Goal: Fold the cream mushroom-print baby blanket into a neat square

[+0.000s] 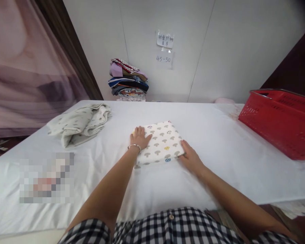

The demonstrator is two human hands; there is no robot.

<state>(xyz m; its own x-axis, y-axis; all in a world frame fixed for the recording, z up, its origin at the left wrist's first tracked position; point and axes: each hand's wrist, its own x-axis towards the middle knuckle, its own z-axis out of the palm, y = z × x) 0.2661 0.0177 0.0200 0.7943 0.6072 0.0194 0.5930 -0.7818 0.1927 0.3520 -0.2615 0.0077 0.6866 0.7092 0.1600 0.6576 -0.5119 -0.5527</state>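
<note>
A neatly folded white cloth [159, 144] printed with grey, yellow and blue mushrooms lies flat on the white-covered table [205, 135] in front of me. My left hand [139, 138] rests palm down on its left side, fingers stretched out, with a bracelet at the wrist. At the cloth's right edge is my right hand [191, 158], its fingers bent around the side and corner. Some of those fingertips are hidden by the hand and the cloth.
A loosely bunched pale patterned cloth [82, 123] lies at the table's left. Behind the far edge rises a stack of folded fabrics [129, 81]. A red plastic basket [279, 122] stands at the right. A blurred-out item [49, 179] is at the near left.
</note>
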